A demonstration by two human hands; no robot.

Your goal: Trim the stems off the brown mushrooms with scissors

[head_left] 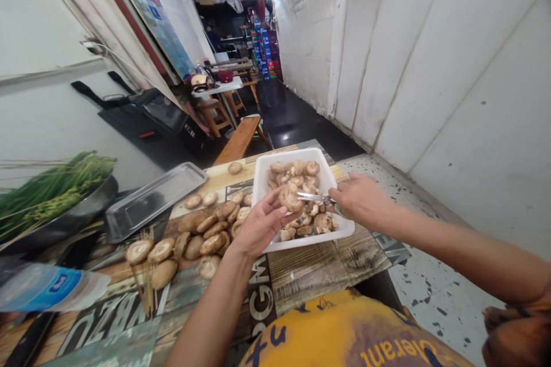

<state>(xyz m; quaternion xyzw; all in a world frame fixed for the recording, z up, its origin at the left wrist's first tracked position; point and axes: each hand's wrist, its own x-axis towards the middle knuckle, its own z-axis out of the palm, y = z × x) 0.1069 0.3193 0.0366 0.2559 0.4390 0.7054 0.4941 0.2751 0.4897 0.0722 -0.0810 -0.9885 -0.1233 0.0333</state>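
My left hand [260, 223] pinches a brown mushroom [290, 200] over the white tray [262, 175]. My right hand [359, 198] grips metal scissors [313, 197], whose blades reach the mushroom's stem. The tray holds several mushrooms and cut stems. Left of the tray, a pile of mushroom caps [193, 238] lies on the printed table top [318, 269].
An empty steel tray [150, 198] sits behind the pile. A metal bowl of green chives [51, 192] stands at the far left, with a plastic water bottle [47, 287] lying in front. Wooden benches and a small table stand down the dark corridor. White wall on the right.
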